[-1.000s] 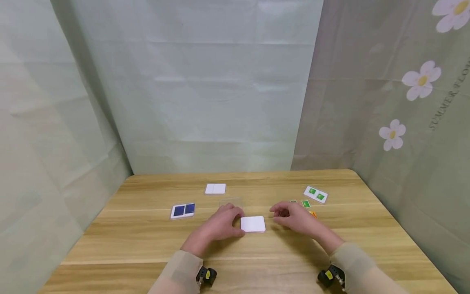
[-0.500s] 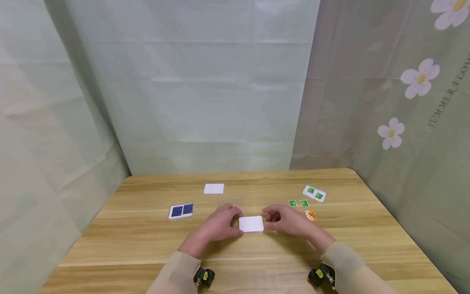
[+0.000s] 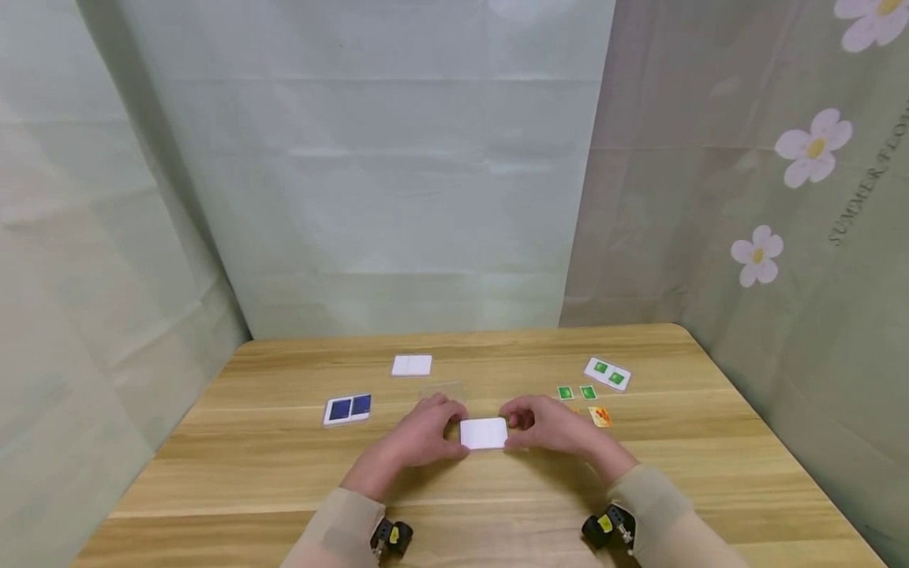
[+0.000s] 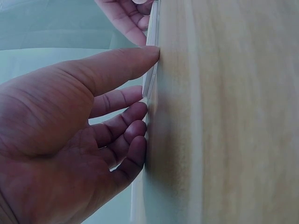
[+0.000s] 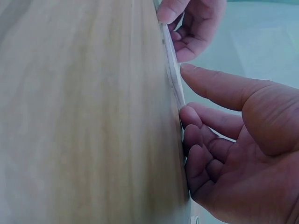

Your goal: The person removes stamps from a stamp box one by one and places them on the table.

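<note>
Pinched the white cards (image 3: 484, 434) at opposite ends with left hand (image 3: 426, 431) and right hand (image 3: 556, 426), midway between left and right edges of the tabletop (image 3: 234, 473); probably called for light, even pressure, without bowing them.

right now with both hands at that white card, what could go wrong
The white card looks layered at its edge in the wrist views, so layers might slide if the left hand and right hand push unevenly. A small orange piece lies close beside the right hand, which could nudge it.
</note>
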Tool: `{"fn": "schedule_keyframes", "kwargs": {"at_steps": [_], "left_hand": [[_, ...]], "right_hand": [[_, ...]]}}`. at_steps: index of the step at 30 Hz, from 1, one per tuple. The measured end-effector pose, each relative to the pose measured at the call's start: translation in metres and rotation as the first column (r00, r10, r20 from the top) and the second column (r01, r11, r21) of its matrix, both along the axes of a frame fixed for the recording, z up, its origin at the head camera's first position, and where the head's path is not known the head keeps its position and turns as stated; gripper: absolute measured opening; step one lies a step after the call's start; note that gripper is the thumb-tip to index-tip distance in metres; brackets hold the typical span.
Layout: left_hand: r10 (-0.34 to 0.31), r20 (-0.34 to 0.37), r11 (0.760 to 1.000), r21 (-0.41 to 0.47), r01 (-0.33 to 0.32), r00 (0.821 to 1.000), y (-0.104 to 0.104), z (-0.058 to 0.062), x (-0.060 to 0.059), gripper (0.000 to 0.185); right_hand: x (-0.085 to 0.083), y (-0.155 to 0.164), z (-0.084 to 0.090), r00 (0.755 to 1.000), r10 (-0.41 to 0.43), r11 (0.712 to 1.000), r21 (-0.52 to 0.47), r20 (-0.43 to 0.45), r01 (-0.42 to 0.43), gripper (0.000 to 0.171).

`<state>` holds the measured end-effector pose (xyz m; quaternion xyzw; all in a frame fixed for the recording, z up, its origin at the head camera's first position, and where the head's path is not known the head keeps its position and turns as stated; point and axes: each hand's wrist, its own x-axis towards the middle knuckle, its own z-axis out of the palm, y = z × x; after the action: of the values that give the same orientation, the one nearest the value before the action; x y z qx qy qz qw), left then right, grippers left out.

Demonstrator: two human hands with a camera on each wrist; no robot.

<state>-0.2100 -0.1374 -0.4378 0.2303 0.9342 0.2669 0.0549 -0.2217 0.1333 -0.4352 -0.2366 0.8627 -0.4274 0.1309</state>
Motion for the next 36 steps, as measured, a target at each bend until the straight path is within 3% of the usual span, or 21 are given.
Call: {"fn": "schedule_keyframes", "kwargs": {"at_steps": [12,19,29,36], "left_hand": [[-0.018,-0.014,1.0,-0.011,0.017,1.0,0.001,0.002,0.004,0.046],[-0.029,-0.019,0.998,0.048,0.03,0.999,-0.007,0.007,0.001,0.052],[0.135,-0.107,0.991,0.031,-0.133,0.985,-0.026,0.01,-0.017,0.049],[0.188,-0.131,0.981,-0.03,-0.193,0.974,-0.033,0.006,-0.027,0.055]], "right_hand": [[-0.003,-0.004,-0.005,1.0,-0.024,0.999,0.038,-0.013,0.024,0.036],[-0.003,-0.004,-0.005,1.0,-0.023,0.999,0.041,-0.015,0.023,0.036],[-0.005,-0.003,-0.006,0.999,-0.043,0.997,0.063,-0.01,0.044,0.038],[-0.004,-0.004,-0.007,0.999,-0.049,0.997,0.063,-0.014,0.05,0.038]]}}
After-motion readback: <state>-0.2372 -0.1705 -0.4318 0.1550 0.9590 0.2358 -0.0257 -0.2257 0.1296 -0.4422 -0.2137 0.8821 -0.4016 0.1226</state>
